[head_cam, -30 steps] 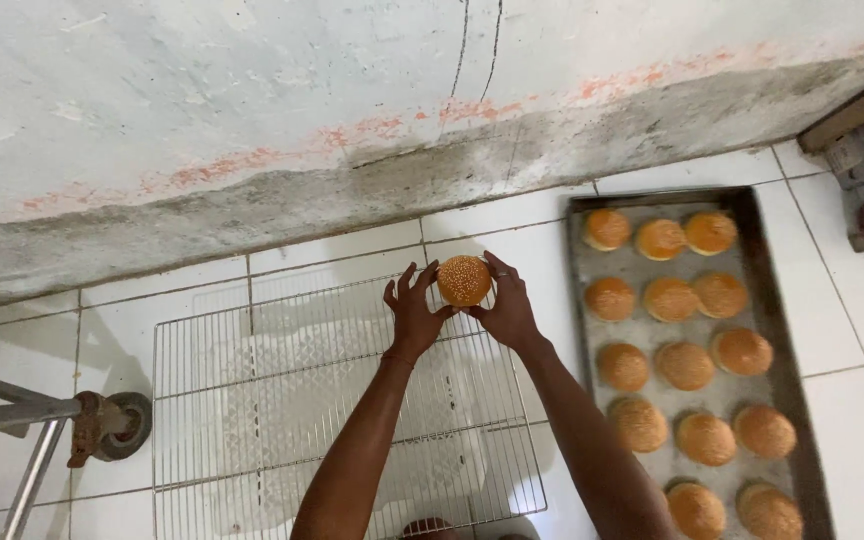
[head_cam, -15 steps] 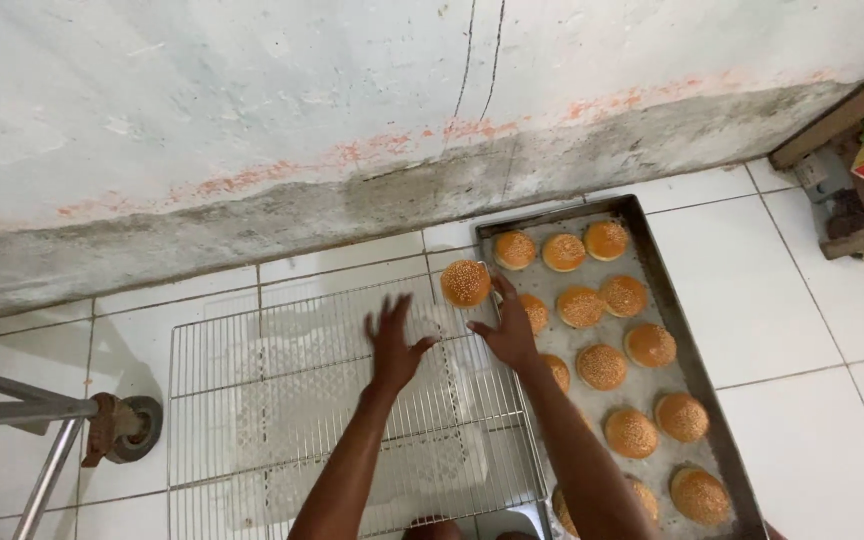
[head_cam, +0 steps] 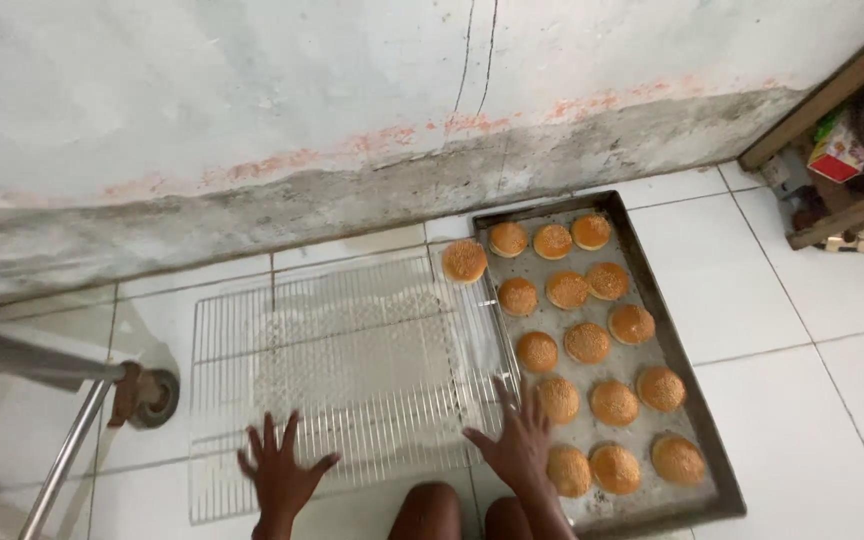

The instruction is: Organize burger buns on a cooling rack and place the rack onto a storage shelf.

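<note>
Nearest the camera, two bare knees [head_cam: 457,512] show at the bottom edge, so the person seems to crouch low over the floor; this would put both the wire cooling rack [head_cam: 352,370] and the baking tray [head_cam: 677,400] within arm's reach. The left hand [head_cam: 280,472] hovers over the near edge of the rack with its fingers fanned wide and holding nothing; whether it touches the wires I cannot tell. The right hand [head_cam: 519,443] is likewise spread and empty, over the rack's near right corner where the tray's edge lies just beside it, close to the nearest buns [head_cam: 572,470].

The rack lies flat on the white tiled floor [head_cam: 802,330], probably so that air can pass beneath whatever rests on it; a single sesame bun [head_cam: 464,260] sits at its far right corner, just beside the tray, the rest of the wires bare. To the right of the rack the tray holds the remaining buns in loose rows of three. Left of the rack stands a metal leg with a caster wheel [head_cam: 147,395]. Beyond the rack rises the stained wall [head_cam: 352,120]; far to its right, a wooden shelf [head_cam: 842,120] holds a small carton.
</note>
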